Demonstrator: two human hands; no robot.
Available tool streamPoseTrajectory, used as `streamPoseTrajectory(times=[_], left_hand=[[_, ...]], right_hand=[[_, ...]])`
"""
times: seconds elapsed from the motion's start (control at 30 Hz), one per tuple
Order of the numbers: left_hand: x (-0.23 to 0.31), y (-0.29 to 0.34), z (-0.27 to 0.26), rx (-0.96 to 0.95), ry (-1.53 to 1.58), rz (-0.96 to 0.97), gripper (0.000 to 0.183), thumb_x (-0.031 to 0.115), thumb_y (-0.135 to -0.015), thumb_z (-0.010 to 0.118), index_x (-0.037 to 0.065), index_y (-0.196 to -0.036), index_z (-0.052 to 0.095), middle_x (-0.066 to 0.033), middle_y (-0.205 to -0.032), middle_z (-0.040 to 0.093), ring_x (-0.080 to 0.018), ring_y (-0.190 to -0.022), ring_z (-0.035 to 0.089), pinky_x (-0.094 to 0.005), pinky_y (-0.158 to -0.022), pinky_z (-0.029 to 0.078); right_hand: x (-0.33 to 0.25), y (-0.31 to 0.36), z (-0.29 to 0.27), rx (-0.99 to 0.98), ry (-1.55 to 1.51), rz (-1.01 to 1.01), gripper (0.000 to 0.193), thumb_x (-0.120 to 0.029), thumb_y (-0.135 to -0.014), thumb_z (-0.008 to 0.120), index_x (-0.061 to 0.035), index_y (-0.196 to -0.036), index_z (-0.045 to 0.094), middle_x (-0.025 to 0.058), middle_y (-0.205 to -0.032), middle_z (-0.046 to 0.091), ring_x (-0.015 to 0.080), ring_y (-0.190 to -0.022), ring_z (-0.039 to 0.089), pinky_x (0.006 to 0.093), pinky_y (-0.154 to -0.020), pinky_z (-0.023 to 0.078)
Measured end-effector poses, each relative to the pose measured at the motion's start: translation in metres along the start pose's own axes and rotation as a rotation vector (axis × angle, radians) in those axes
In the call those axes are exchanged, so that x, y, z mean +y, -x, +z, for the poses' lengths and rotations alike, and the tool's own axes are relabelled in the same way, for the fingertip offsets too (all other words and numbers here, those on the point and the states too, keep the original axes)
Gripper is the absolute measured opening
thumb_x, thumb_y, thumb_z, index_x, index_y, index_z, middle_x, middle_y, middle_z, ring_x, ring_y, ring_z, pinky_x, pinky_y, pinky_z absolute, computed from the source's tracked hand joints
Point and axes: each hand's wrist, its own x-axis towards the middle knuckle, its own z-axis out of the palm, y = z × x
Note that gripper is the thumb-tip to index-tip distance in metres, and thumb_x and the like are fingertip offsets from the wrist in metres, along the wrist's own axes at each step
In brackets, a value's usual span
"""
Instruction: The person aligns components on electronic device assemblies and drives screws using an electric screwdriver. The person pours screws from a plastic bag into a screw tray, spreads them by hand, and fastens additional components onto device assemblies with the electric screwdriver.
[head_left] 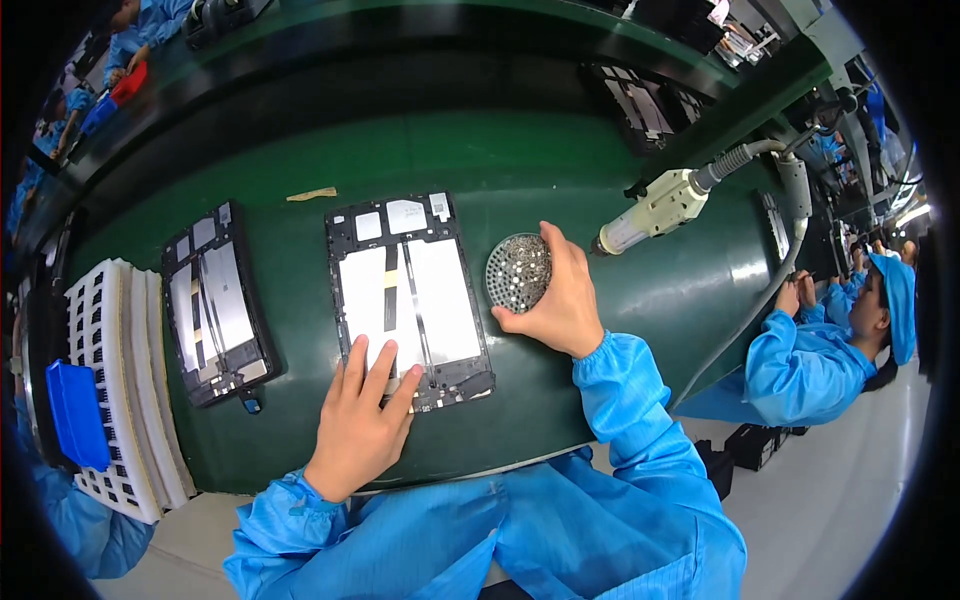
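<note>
An opened tablet chassis [408,300] lies flat on the smooth, dark green bench mat [520,170], its black frame enclosing two pale, matte rectangular panels split by thin dark ribbon strips, with small white shielding plates along its far edge. The left hand [358,420] rests palm down on the near edge of this tablet chassis, fingers [378,372] stretched out straight and loosely together, pressing flat and gripping nothing. Just right of the tablet chassis, the right hand [562,295] curls around a round, perforated screw dish [518,271], thumb at its near rim and fingers wrapped over its right side; the dish is heaped with tiny glittering metal screws and sits close beside the chassis's right edge. Further right of the tablet chassis, a cream-coloured electric screwdriver [655,208] with a cylindrical plastic body hangs tilted above the mat, a grey ribbed hose [790,235] trailing from its rear. Left of the tablet chassis, well apart, lies a second opened tablet [218,303] of the same build, slightly angled. Beyond that, at the bench's left end, stands a white gridded plastic tray stack [125,390] with a blue plastic bin [76,412] against it. Both forearms wear glossy blue smock sleeves with elastic cuffs. Far right of the chassis, another person in a blue smock [810,365] and cap bends over the neighbouring station
</note>
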Motion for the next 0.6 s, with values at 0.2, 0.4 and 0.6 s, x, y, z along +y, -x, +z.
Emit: streamPoseTrajectory(times=[0.2, 0.4, 0.6], left_hand=[[-0.013, -0.006, -0.007, -0.023, 0.059, 0.030, 0.048, 0.016, -0.063, 0.081, 0.007, -0.108, 0.066, -0.0181, -0.131, 0.049, -0.0399, -0.126, 0.045, -0.0426, -0.086, 0.053], [-0.018, -0.005, -0.009, -0.015, 0.163, -0.052, 0.052, 0.013, -0.054, 0.086, 0.002, -0.102, 0.068, -0.0191, -0.132, 0.050, -0.0384, -0.127, 0.046, -0.0415, -0.094, 0.051], [-0.016, -0.006, -0.002, -0.006, 0.163, -0.073, 0.058, 0.012, -0.054, 0.087, 0.002, -0.107, 0.065, -0.0210, -0.134, 0.048, -0.0394, -0.126, 0.046, -0.0432, -0.095, 0.050]], right_hand=[[0.004, 0.012, -0.008, 0.027, -0.014, -0.143, 0.098, -0.032, -0.056, 0.086, 0.0032, -0.133, 0.037, 0.0266, -0.130, 0.046, 0.0432, -0.123, 0.041, 0.0466, -0.103, 0.036], [0.029, 0.064, -0.047, 0.471, -0.118, 0.071, 0.066, -0.018, -0.064, 0.080, 0.0014, -0.119, 0.048, 0.0191, -0.124, 0.050, 0.0322, -0.114, 0.050, 0.0370, -0.095, 0.041], [0.015, -0.026, -0.058, 0.343, -0.764, 0.145, 0.061, -0.017, -0.075, 0.078, 0.0008, -0.125, 0.047, 0.0102, -0.114, 0.057, 0.0198, -0.102, 0.056, 0.0317, -0.085, 0.046]])
